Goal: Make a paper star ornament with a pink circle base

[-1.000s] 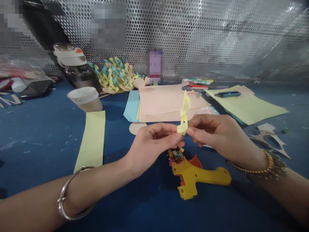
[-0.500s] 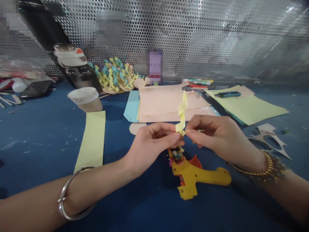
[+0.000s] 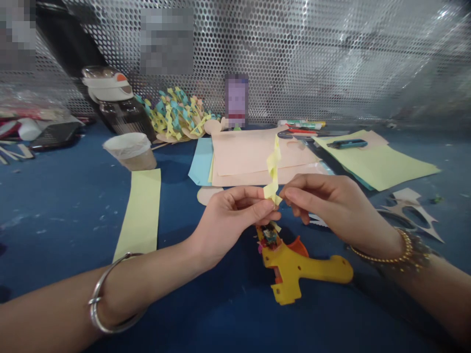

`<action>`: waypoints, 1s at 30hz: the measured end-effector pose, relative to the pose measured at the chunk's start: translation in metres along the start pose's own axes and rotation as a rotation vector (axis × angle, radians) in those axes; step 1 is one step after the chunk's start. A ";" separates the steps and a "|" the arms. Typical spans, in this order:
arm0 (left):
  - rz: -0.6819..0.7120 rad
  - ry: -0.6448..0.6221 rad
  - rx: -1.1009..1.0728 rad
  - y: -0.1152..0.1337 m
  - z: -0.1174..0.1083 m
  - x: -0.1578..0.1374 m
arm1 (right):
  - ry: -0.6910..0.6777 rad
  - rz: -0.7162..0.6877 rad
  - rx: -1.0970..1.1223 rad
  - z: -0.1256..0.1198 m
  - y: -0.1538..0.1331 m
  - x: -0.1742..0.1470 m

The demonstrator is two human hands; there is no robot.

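Note:
My left hand (image 3: pixel 239 215) is closed, pinching the lower end of a twisted yellow paper strip (image 3: pixel 273 166) between thumb and fingers. The strip stands upright in loose curls, with a folded piece at its base. My right hand (image 3: pixel 324 203) is closed beside it, fingers curled, fingertips at the strip's base; whether they grip anything is hidden. Below the hands lies a yellow glue gun (image 3: pixel 294 272) with an orange trigger, its nozzle end stained and partly covered with scraps. Behind my right hand, pale narrow points (image 3: pixel 318 221) show in part.
A long yellow paper piece (image 3: pixel 142 211) lies left, near a paper cup (image 3: pixel 130 151) and a dark bottle (image 3: pixel 119 105). Behind are a curly paper cluster (image 3: pixel 180 113) and pink sheets (image 3: pixel 253 152). At right are yellow paper (image 3: pixel 397 162), a utility knife (image 3: pixel 348 143) and a paper cutout (image 3: pixel 423 215).
The curled strip has shifted slightly left and down with my left fingers. My right thumb has lifted a little from the strip's base, and more of the pale points shows behind that hand.

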State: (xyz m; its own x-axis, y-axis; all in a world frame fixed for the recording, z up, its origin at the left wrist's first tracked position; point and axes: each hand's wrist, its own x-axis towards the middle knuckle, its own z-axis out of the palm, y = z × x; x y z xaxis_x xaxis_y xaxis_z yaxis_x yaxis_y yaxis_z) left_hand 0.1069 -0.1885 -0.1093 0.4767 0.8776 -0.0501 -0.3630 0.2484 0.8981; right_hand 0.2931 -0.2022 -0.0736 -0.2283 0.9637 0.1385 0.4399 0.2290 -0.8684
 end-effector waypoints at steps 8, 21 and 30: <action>-0.005 0.008 0.008 0.000 0.000 0.000 | 0.002 -0.035 -0.038 0.002 0.002 0.001; -0.056 0.042 0.011 0.002 0.002 -0.001 | -0.017 -0.011 0.006 0.001 0.004 0.002; -0.065 0.016 -0.026 0.002 0.001 -0.001 | -0.020 -0.020 -0.001 0.001 0.004 0.002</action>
State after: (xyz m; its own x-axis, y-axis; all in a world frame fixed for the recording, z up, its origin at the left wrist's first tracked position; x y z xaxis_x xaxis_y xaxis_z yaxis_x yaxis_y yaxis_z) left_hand 0.1063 -0.1892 -0.1074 0.4868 0.8659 -0.1151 -0.3527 0.3153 0.8810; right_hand 0.2937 -0.1990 -0.0771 -0.2547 0.9559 0.1460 0.4357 0.2483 -0.8652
